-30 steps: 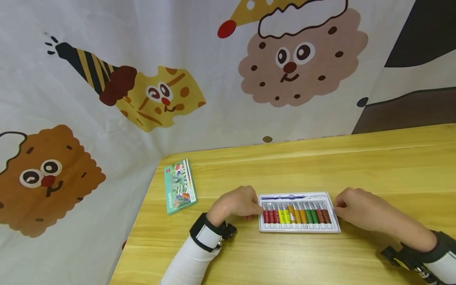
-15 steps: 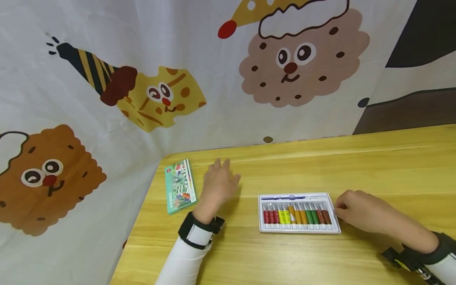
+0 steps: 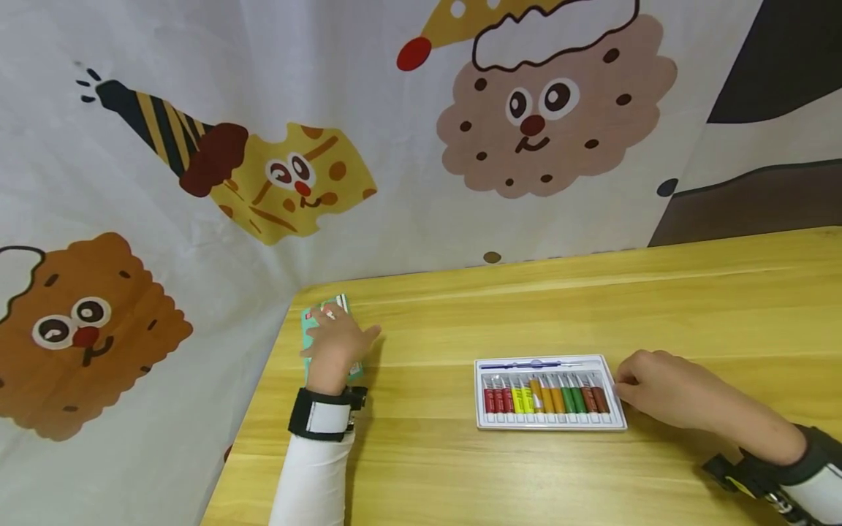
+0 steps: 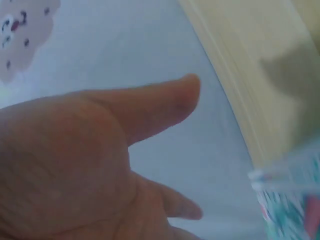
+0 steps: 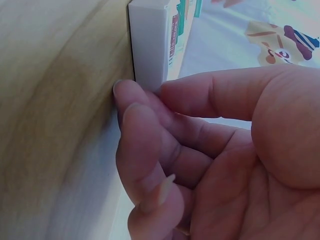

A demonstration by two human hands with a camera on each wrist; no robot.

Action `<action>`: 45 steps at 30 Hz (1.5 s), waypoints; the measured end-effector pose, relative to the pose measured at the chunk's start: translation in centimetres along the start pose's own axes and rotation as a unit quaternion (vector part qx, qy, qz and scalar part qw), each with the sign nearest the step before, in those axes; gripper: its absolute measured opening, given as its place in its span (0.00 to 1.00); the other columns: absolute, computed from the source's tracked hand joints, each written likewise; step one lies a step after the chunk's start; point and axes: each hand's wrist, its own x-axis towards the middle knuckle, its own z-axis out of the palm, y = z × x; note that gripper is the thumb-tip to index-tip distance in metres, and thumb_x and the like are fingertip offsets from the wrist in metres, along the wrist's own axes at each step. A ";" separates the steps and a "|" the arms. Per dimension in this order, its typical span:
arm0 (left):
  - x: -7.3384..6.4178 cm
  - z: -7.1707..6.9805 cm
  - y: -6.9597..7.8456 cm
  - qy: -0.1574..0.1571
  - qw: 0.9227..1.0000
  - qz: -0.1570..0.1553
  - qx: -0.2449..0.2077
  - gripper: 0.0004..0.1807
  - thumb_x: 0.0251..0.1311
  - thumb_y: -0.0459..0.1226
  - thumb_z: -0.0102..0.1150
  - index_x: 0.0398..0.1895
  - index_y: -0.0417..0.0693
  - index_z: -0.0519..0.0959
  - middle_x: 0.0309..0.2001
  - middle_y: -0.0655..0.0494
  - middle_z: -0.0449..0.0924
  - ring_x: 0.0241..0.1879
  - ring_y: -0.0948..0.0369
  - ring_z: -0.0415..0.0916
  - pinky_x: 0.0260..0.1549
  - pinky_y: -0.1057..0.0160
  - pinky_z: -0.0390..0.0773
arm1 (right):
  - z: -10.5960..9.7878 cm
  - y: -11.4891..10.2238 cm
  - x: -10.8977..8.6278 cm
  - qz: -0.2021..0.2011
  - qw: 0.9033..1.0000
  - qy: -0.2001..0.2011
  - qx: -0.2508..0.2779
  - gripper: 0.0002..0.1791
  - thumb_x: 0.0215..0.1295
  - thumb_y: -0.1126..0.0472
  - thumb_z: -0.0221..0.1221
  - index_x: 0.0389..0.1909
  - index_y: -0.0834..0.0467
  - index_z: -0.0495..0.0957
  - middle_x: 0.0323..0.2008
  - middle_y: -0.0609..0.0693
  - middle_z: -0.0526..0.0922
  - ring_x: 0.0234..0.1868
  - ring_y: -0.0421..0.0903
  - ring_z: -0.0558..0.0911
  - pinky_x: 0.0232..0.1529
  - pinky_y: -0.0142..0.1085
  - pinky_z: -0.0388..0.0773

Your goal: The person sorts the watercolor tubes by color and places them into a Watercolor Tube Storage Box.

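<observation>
My left hand (image 3: 337,347) is spread over the green paint box (image 3: 355,370) at the table's left, covering much of it. In the left wrist view, a gap shows between the thumb (image 4: 165,102) and the blurred box (image 4: 285,210); whether other fingers touch it is hidden. My right hand (image 3: 671,387) pinches the right end of a white tray of paint tubes (image 3: 551,424), its thumb and curled forefinger at the tray's corner (image 5: 150,45). Red, yellow, orange, green and brown tubes (image 3: 546,398) lie in a row, with a thin blue paintbrush (image 3: 526,365) above them.
The wooden table (image 3: 460,475) reaches back to a white curtain (image 3: 395,241) printed with cartoon biscuits and cheese. At the left, the table's edge runs beside the curtain. Black straps (image 3: 320,415) with small cameras circle both wrists.
My left hand has let go of the tray's left end, opened its fingers and moved left over the green box. My right hand has stayed at the tray.
</observation>
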 end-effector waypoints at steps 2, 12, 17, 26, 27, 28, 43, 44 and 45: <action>0.2 -0.3 -1.0 -0.018 1.000 -0.001 0.001 0.59 0.72 0.60 0.56 0.80 0.25 0.38 0.77 0.15 0.31 0.70 0.16 0.48 0.58 0.18 0.61 | -0.1 0.0 0.0 0.001 1.000 -0.001 0.000 0.10 0.73 0.62 0.59 0.29 0.52 0.82 0.19 0.44 0.69 0.20 0.42 0.68 0.22 0.33 0.60; 1.3 -0.5 -4.3 -0.049 0.998 -0.003 -0.027 0.43 0.62 0.58 0.67 0.56 0.24 0.72 0.54 0.20 0.67 0.41 0.44 0.74 0.41 0.48 0.80 | -0.4 -0.3 0.0 0.004 1.000 -0.001 -0.005 0.09 0.74 0.62 0.59 0.31 0.54 0.83 0.20 0.44 0.69 0.21 0.42 0.68 0.23 0.34 0.60; 1.6 -0.5 -4.4 -0.057 0.998 -0.005 -0.027 0.35 0.60 0.59 0.68 0.42 0.31 0.75 0.39 0.36 0.70 0.39 0.46 0.72 0.32 0.53 0.78 | -0.3 -0.3 -0.1 0.009 1.000 0.000 -0.006 0.10 0.73 0.62 0.59 0.30 0.53 0.83 0.19 0.44 0.69 0.21 0.42 0.68 0.22 0.34 0.60; 1.5 -0.3 -3.8 -0.063 0.996 0.032 -0.056 0.36 0.53 0.52 0.75 0.52 0.32 0.74 0.40 0.39 0.75 0.37 0.48 0.76 0.31 0.56 0.79 | -0.4 0.0 0.0 0.033 0.999 -0.008 0.002 0.11 0.72 0.60 0.60 0.26 0.53 0.81 0.19 0.46 0.73 0.20 0.43 0.70 0.22 0.33 0.61; 1.5 -0.3 -3.7 -0.070 0.995 0.042 -0.065 0.39 0.52 0.50 0.76 0.57 0.32 0.73 0.43 0.37 0.76 0.38 0.48 0.77 0.32 0.55 0.80 | -0.4 0.0 0.0 0.035 0.999 -0.009 0.002 0.11 0.72 0.60 0.60 0.26 0.54 0.81 0.19 0.46 0.73 0.21 0.43 0.70 0.22 0.33 0.62; 1.4 -0.3 -3.5 -0.076 0.993 0.053 -0.071 0.43 0.51 0.49 0.78 0.63 0.32 0.71 0.45 0.37 0.77 0.39 0.47 0.78 0.34 0.54 0.80 | -0.5 0.1 0.0 0.038 0.999 -0.012 0.003 0.12 0.72 0.60 0.60 0.27 0.54 0.81 0.19 0.46 0.74 0.21 0.43 0.71 0.22 0.33 0.62; 1.4 0.6 -1.6 -0.113 0.965 0.235 -0.015 0.64 0.34 0.24 0.75 0.83 0.43 0.57 0.79 0.38 0.57 0.71 0.39 0.60 0.58 0.40 0.74 | -1.6 1.2 0.3 0.044 0.999 -0.015 0.006 0.13 0.73 0.59 0.58 0.27 0.55 0.82 0.18 0.46 0.75 0.20 0.43 0.70 0.21 0.35 0.63; 1.4 0.7 -1.6 -0.111 0.964 0.240 -0.009 0.63 0.34 0.22 0.73 0.83 0.44 0.57 0.79 0.39 0.57 0.72 0.40 0.59 0.59 0.40 0.73 | -1.7 1.3 0.3 0.045 0.999 -0.015 0.006 0.13 0.73 0.59 0.58 0.27 0.56 0.82 0.18 0.47 0.75 0.20 0.43 0.70 0.21 0.34 0.63; 1.4 0.7 -1.6 -0.110 0.963 0.244 -0.005 0.62 0.36 0.21 0.70 0.83 0.45 0.57 0.79 0.39 0.57 0.73 0.40 0.59 0.60 0.40 0.73 | -1.7 1.3 0.3 0.046 0.999 -0.015 0.006 0.13 0.73 0.59 0.58 0.27 0.56 0.82 0.18 0.47 0.75 0.20 0.43 0.70 0.21 0.34 0.63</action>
